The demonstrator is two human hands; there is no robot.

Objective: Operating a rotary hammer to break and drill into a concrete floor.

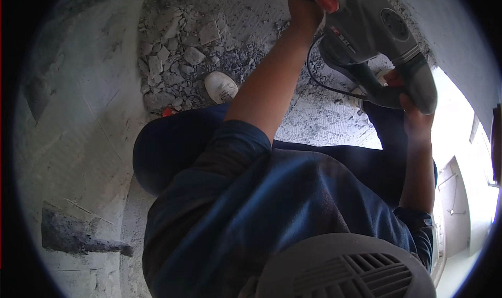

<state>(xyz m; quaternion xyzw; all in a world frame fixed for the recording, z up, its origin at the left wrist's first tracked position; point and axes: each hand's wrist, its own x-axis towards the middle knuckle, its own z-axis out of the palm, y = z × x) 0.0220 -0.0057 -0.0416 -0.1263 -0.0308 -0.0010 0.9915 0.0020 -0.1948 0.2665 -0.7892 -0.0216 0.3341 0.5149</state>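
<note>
Rough grey plaster wall bends up along my left, its foot making a clear edge against the floor; a smooth pale wall closes in on my right, beside the tool. Between them runs the dusty concrete floor, with a bare pale stretch between my legs, and beyond my right arm a glaring bright opening. I crouch in a dull blue cloth shirt and dark navy trousers, left knee just beside the wall.

At the upper right is the bulky grey-and-black power tool, moulded plastic, with a round vent and a looped rear handle. A rounded grey slatted cover fills the lower edge below me. My right hand is closed round the rear handle; my left hand is up at the front by the red knob, but the frame cuts it off and I cannot tell how the fingers sit.

Jagged broken rubble crowds the floor from the wall to my dusty white shoe. Smaller still, a thin black cable loops under the tool, and a small red piece lies by my left knee.
</note>
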